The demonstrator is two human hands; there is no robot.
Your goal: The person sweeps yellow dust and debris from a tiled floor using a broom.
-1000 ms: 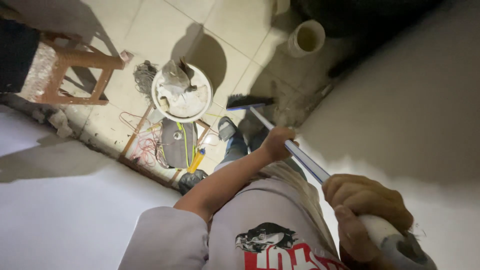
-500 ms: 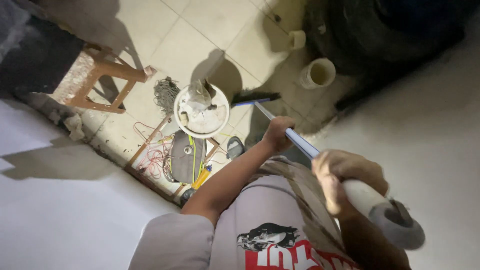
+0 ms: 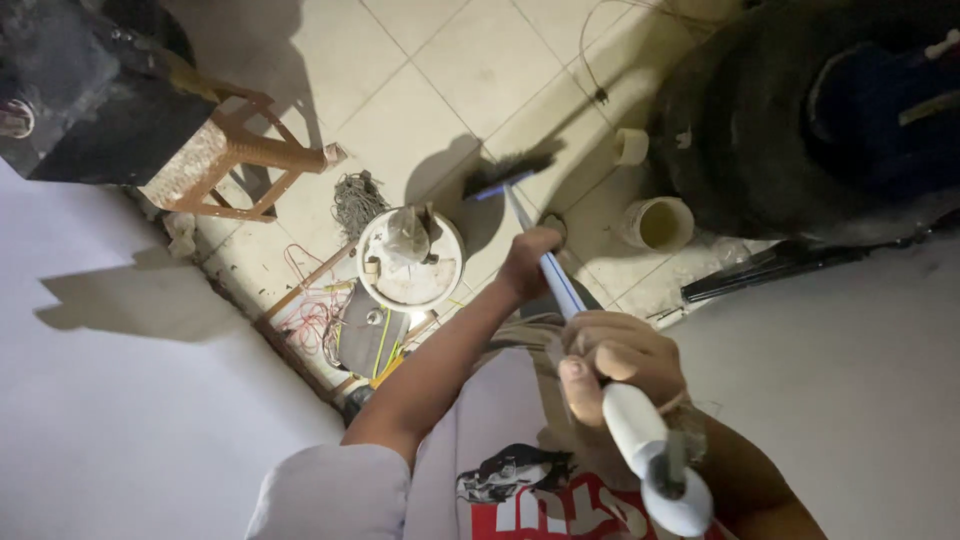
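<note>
I look straight down along a long pale-handled broom (image 3: 556,284). My left hand (image 3: 527,262) grips the shaft lower down, arm stretched out. My right hand (image 3: 617,358) is wrapped around the white upper end of the handle, close to the camera. The dark bristle head (image 3: 506,173) rests on the tiled floor beside a white bucket (image 3: 411,260) that holds a tool and grey paste. My white shirt with a red and black print fills the bottom of the view.
A brown plastic stool (image 3: 232,160) stands at upper left beside a dark box. Coloured wires (image 3: 315,315) and a grey pouch lie by the bucket. Two small cream containers (image 3: 658,222) sit near a big black tyre-like mass (image 3: 800,120). White walls flank both sides.
The broom head has swung away from me across the tiles, past the bucket. The view has shifted, so the stool and bucket sit further right in frame.
</note>
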